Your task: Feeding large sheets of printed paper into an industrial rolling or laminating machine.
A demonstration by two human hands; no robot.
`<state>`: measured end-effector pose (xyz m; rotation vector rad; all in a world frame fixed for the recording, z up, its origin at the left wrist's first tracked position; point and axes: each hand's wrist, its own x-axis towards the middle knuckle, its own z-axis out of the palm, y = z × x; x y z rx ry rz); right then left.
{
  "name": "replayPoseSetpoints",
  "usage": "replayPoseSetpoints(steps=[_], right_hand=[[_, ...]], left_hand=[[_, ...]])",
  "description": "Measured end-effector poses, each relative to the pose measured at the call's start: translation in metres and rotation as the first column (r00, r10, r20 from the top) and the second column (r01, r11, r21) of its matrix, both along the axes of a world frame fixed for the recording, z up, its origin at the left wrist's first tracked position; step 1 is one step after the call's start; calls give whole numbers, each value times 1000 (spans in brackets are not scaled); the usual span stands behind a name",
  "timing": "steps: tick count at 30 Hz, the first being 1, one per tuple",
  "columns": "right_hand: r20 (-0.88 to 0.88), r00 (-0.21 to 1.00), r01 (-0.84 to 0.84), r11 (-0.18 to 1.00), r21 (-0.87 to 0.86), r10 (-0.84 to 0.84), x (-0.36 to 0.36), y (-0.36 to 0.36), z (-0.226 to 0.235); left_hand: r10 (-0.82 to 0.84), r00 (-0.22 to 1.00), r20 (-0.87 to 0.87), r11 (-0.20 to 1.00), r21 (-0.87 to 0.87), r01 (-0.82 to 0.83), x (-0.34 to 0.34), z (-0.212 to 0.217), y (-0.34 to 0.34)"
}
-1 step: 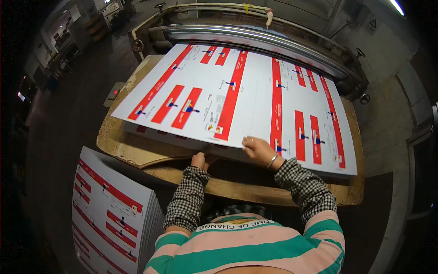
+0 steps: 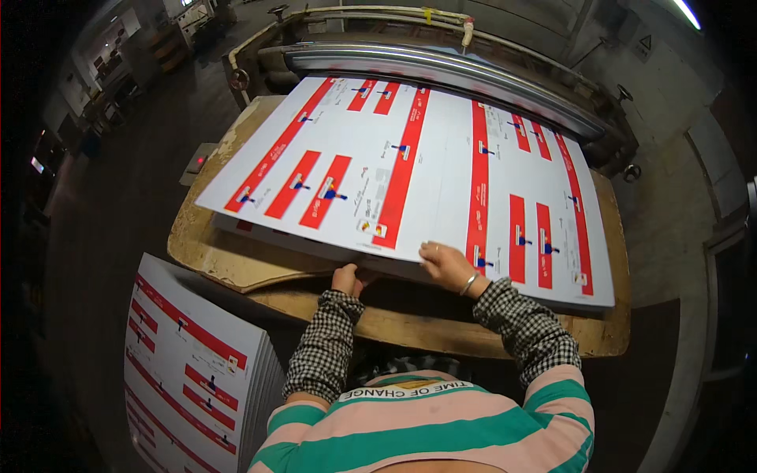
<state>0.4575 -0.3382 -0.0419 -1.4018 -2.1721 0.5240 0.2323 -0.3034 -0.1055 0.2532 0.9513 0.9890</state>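
A large white printed sheet (image 2: 441, 189) with red stripes lies tilted on the worn wooden board (image 2: 213, 252), its far edge at the metal roller (image 2: 449, 71). My right hand (image 2: 448, 266) is closed on the near edge of this top sheet, thumb on top and fingertips hidden beneath. To the left and lower, my left hand (image 2: 347, 279) is closed at the near edge of a second printed sheet (image 2: 292, 241) under the first. Part of its fingers is hidden. A dark gap shows between the sheets and the board in front of my hands.
A tall stack of similar printed sheets (image 2: 189, 355) stands at my lower left, close to the board. Handwheels (image 2: 238, 79) and pipes (image 2: 355, 13) frame the roller machine. A small box with a red light (image 2: 197, 162) sits left of the board.
The top sheet's near edge has come slightly down and toward me, with my right hand on it. Its left corner has shifted a little right. My left hand has barely moved.
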Motion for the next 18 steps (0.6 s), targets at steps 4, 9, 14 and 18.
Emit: replayPoseSetpoints(steps=[4, 9, 14, 18], right_hand=[[89, 996, -9, 1000, 20, 8, 5, 3, -14], [290, 879, 473, 768, -432, -379, 14, 94, 2], [446, 895, 143, 968, -208, -36, -20, 70, -42], [546, 829, 9, 974, -228, 120, -42, 17, -16]], left_hand=[[-102, 993, -58, 995, 16, 103, -3, -4, -3], [-175, 979, -102, 983, 39, 180, -11, -6, 7], [-119, 993, -10, 992, 43, 119, -22, -11, 2], [-189, 982, 16, 976, 117, 186, -32, -4, -1]])
